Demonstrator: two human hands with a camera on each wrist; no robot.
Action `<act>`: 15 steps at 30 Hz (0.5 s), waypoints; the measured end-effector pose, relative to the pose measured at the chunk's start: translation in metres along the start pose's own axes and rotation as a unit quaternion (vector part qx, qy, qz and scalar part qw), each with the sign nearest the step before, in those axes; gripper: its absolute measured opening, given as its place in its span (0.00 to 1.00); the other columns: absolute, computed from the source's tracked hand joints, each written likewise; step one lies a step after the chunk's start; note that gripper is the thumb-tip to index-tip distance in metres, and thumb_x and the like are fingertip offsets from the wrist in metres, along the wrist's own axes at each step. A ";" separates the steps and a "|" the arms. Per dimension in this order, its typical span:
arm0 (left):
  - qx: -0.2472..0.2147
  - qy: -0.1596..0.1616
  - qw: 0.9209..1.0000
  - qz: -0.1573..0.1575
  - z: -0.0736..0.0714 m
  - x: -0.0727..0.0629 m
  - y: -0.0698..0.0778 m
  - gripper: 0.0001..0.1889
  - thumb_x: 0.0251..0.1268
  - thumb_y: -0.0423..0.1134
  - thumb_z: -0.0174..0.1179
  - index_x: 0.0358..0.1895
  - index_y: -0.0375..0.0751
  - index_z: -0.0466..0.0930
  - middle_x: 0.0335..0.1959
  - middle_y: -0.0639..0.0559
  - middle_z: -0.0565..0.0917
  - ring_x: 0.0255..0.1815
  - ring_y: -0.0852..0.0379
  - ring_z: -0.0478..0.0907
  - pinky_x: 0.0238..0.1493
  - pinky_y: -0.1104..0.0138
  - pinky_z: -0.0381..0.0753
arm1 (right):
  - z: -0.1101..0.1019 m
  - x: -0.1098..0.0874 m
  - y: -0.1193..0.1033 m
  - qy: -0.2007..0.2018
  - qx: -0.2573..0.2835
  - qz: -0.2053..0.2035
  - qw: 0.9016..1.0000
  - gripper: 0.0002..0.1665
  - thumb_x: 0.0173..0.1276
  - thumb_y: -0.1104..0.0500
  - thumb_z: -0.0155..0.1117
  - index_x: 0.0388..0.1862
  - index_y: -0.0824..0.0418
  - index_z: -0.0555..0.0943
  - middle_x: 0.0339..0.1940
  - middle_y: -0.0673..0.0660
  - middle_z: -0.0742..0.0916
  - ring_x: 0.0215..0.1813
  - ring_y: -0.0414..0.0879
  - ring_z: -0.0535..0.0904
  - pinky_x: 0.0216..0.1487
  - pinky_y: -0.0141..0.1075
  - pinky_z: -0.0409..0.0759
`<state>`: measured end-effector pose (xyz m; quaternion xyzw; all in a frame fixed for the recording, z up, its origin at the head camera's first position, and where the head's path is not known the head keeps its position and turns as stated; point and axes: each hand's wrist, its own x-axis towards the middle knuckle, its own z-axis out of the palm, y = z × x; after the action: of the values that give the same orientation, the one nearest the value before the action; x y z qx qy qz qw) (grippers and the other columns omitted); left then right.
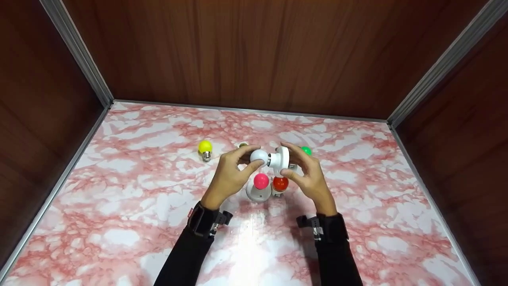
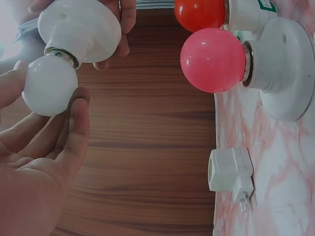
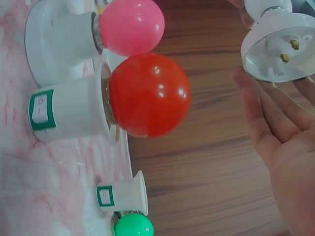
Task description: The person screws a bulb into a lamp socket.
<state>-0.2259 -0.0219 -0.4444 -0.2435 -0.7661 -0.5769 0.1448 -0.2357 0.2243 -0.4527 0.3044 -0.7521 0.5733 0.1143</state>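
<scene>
In the head view my left hand (image 1: pixel 231 171) pinches a white light bulb (image 1: pixel 259 155) by its round globe. My right hand (image 1: pixel 310 176) grips a white round-based lamp holder (image 1: pixel 283 159) by its disc. The bulb's metal cap sits at the holder's mouth, part of its thread showing between them. Seen from the right wrist, the holder's underside (image 3: pixel 273 61) shows two brass screws. Below the hands, a pink bulb (image 1: pixel 261 181) stands in another round lamp holder (image 1: pixel 257 195). Right beside it, a red bulb (image 3: pixel 150 96) sits in a holder with a green-edged switch (image 3: pixel 42 109).
A yellow bulb (image 1: pixel 205 146) lies to the left on the marbled table (image 1: pixel 131 190). Behind the hands stand a white plug-in socket (image 2: pixel 229 169) and a smaller-looking switch holder (image 3: pixel 125 195), with a green bulb (image 3: pixel 134 226) beside it. Wood-grain panels (image 1: pixel 254 55) enclose the table.
</scene>
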 end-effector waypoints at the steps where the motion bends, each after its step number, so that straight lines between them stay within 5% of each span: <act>1: 0.003 0.001 1.000 0.001 0.000 0.000 0.000 0.21 0.72 0.41 0.70 0.63 0.35 0.84 0.51 0.41 0.92 0.50 0.50 0.91 0.55 0.63 0.92 | 0.000 0.000 0.000 0.000 -0.001 0.001 1.000 0.43 0.63 0.68 0.77 0.76 0.68 0.73 0.64 0.74 0.86 0.62 0.38 0.87 0.66 0.29 0.84; 15: 0.011 0.017 1.000 -0.005 0.001 0.000 0.002 0.21 0.73 0.40 0.69 0.64 0.37 0.84 0.57 0.42 0.91 0.54 0.50 0.90 0.57 0.61 0.91 | 0.000 0.001 0.001 -0.021 -0.059 -0.019 0.998 0.44 0.58 0.70 0.80 0.74 0.66 0.74 0.65 0.70 0.85 0.65 0.39 0.86 0.68 0.32 0.84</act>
<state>-0.2249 -0.0210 -0.4432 -0.2283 -0.7712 -0.5729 0.1576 -0.2368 0.2244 -0.4531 0.3233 -0.7808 0.5195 0.1265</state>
